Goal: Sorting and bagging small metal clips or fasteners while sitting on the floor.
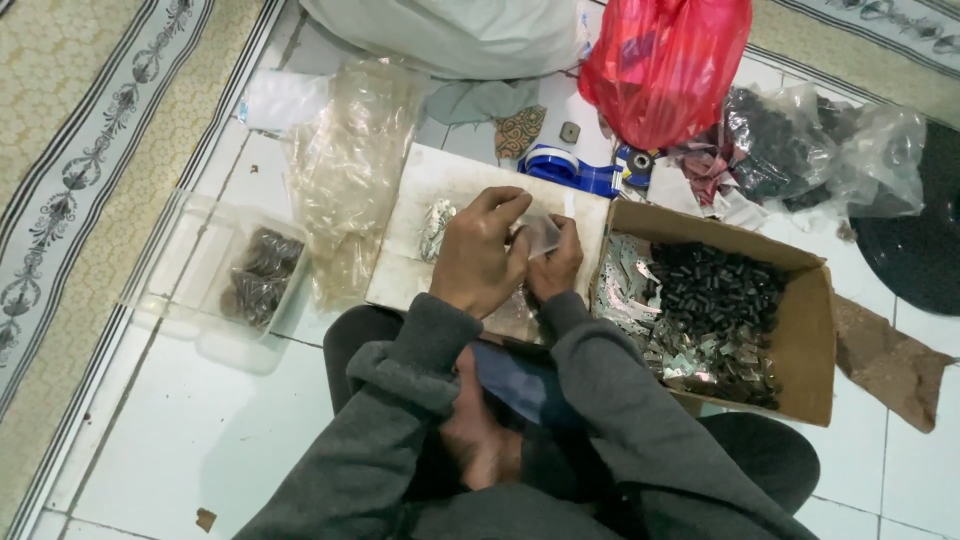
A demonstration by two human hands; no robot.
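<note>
My left hand (478, 252) and my right hand (556, 262) meet over a white board (415, 190) on the floor. Together they pinch a small clear plastic bag (541, 232) between the fingertips. A little pile of shiny metal pieces (436, 226) lies on the board just left of my left hand. To the right stands an open cardboard box (808, 330) holding several small black cylinders (712, 290) and silvery metal pieces (700, 362). Grey sleeves cover both arms.
A clear plastic tub (205, 300) with dark parts sits at the left. A heap of clear bags (350, 165) lies behind it. A red plastic bag (665, 60), a blue tape dispenser (570, 168) and clear bags of dark parts (800, 140) lie beyond the board.
</note>
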